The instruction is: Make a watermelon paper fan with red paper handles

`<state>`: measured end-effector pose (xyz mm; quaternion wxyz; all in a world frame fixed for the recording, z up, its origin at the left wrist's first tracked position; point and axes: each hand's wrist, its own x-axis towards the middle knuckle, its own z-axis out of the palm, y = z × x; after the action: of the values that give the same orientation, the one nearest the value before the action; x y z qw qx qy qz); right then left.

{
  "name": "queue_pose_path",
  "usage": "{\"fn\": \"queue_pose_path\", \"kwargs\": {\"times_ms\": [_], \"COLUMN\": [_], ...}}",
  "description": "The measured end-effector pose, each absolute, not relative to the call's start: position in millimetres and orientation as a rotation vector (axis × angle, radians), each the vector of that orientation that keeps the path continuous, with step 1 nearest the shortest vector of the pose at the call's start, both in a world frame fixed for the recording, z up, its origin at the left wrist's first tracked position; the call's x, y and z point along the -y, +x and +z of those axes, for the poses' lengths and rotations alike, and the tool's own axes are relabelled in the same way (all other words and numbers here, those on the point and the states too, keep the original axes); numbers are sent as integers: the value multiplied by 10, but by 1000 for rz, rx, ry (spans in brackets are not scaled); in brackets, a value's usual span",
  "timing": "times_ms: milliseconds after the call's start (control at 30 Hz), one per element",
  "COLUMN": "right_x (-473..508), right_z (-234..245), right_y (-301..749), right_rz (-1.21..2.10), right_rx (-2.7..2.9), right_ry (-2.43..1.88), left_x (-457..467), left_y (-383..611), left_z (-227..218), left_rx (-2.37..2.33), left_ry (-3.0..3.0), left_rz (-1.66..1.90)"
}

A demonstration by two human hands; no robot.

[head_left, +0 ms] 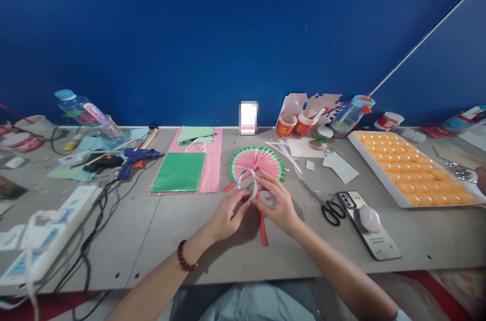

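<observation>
Between both hands, just short of the pleated watermelon fan (256, 163), the left hand (227, 217) and right hand (278, 203) pinch a tape roll (248, 183) together, seemingly to pick at its end, scissors (328, 205) lying off to the right.

The grey bench (159, 240) runs along a blue wall. A watermelon paper fan (261, 160) lies in the middle. Green and pink paper sheets (182, 171) lie beside it. Scissors (327, 204) and a phone (368, 225) lie nearer the right end, by a tray of orange balls (413, 169). A blue glue gun (134, 159) and a white power strip (49, 240) lie toward the left end.
</observation>
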<state>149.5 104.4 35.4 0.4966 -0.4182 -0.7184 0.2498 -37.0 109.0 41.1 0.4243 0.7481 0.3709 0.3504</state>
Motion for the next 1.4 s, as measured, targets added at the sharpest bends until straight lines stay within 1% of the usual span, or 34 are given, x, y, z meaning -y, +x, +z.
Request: {"fn": "queue_pose_path", "kwargs": {"times_ms": [167, 300, 667, 867, 967, 1100, 1267, 1400], "right_x": [-1043, -1044, -1063, -992, -982, -1006, -1020, -1003], "right_z": [352, 352, 341, 312, 314, 307, 315, 353], "right_y": [1490, 1479, 1454, 1434, 1422, 1417, 1418, 1426], "right_rz": [522, 460, 743, 735, 755, 822, 828, 745], "right_rx": [1728, 1711, 1497, 1498, 1463, 1322, 1255, 1287], "right_ry": [-1013, -1011, -934, -888, -885, -912, -926, -900], "left_x": [-1082, -1088, -1162, -1242, -1230, -1169, -1159, -1188], "left_y": [-373, -376, -383, -438, -436, -398, -403, -435], "left_z": [414, 368, 316, 357, 386, 436, 458, 468], "left_rx": [-953, -958, -1052, -1233, -1242, -1174, -1112, -1090], "left_ry": [1899, 1966, 2133, 2120, 1945, 1763, 1802, 1864], "left_rz": [879, 952, 1132, 1280, 1267, 1138, 1160, 1170]}}
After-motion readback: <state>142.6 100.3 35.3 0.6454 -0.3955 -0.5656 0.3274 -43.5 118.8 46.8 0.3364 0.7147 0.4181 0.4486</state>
